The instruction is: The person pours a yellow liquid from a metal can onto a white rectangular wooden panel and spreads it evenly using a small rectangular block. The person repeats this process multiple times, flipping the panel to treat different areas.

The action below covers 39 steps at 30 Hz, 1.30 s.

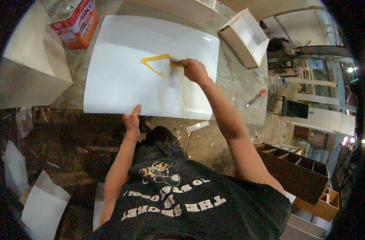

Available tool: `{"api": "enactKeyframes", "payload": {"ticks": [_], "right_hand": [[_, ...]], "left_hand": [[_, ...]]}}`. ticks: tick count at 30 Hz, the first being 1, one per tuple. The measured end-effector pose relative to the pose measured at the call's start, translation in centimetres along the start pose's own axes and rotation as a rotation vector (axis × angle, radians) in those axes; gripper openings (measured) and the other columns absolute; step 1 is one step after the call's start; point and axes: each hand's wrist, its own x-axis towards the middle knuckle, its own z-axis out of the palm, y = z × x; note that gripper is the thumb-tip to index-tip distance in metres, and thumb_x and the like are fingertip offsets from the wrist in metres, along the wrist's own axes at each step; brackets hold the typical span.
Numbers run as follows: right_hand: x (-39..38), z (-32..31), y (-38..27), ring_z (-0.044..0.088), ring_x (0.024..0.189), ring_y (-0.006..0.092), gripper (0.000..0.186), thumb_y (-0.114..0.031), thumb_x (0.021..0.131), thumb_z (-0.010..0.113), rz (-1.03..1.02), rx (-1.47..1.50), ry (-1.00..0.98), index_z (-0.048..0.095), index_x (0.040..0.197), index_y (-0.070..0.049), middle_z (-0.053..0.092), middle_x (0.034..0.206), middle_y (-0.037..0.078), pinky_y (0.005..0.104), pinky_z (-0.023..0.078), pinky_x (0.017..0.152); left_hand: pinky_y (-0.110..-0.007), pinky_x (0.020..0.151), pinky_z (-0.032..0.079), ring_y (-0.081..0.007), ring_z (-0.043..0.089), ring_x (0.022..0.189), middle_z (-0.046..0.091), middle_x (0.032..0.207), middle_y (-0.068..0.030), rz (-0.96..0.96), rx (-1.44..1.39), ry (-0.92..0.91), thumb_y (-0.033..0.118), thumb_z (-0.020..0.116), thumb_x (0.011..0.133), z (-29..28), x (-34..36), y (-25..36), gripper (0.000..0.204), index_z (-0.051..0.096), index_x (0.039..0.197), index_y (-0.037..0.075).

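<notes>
A large white sheet (122, 76) lies across the work table. Yellow glue (152, 58) forms an angular line near its middle, with a pale, glossy smear on the right part. My right hand (195, 73) grips a flat spreader (175, 63) at the end of the glue line; the tool's blade is blurred. My left hand (133, 120) holds the sheet's near edge with its thumb on top.
A red metal can (80, 38) stands back left beside a pale panel box (34, 76). An open wooden box (244, 38) and a red-black tool (255, 99) lie at right. Shelving units (294, 168) and white offcuts (44, 204) are lower down.
</notes>
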Motion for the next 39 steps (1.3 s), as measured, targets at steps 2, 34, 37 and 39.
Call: {"api": "enactKeyframes", "payload": {"ticks": [2,34,37,39], "right_hand": [[-1.6,0.3,-0.6,0.069,0.091,0.0358,0.036,-0.007,0.087,0.053,-0.005,-0.072,-0.008,0.073,0.114,-0.02,0.072,0.101,0.014,0.0461,0.056,0.08],[-10.0,-5.5,-10.1,0.064,0.082,0.0119,0.026,-0.014,0.096,0.06,0.13,0.895,0.114,0.069,0.111,0.005,0.072,0.094,0.003,0.0309,0.054,0.079],[-2.5,-5.4,-8.3,0.068,0.082,0.0159,0.026,-0.02,0.094,0.062,0.056,0.497,0.123,0.072,0.112,-0.004,0.075,0.095,0.013,0.0314,0.053,0.081],[1.6,-3.3,-7.9,0.067,0.085,0.0211,0.026,-0.012,0.095,0.057,-0.03,0.329,0.161,0.07,0.117,-0.005,0.072,0.096,0.011,0.0346,0.054,0.08]], "left_hand": [[-0.038,0.1,0.042,-0.0262,0.06,0.107,0.067,0.117,-0.0101,0.004,0.031,-0.014,0.032,0.081,0.079,-0.1,-0.2,0.4,0.052,0.067,0.113,-0.004],[-0.036,0.062,0.055,-0.0165,0.064,0.084,0.066,0.1,-0.0091,-0.197,-0.037,-0.116,0.046,0.081,0.076,-3.9,4.3,-0.5,0.06,0.063,0.11,0.0],[-0.035,0.061,0.054,-0.0149,0.063,0.084,0.066,0.104,-0.0083,-0.176,-0.13,-0.227,0.045,0.081,0.078,-5.1,4.2,0.7,0.059,0.063,0.112,0.001],[-0.036,0.076,0.049,-0.0171,0.06,0.094,0.064,0.114,-0.0072,-0.193,-0.056,-0.168,0.043,0.078,0.08,-5.3,4.1,1.4,0.056,0.063,0.117,0.004]]}}
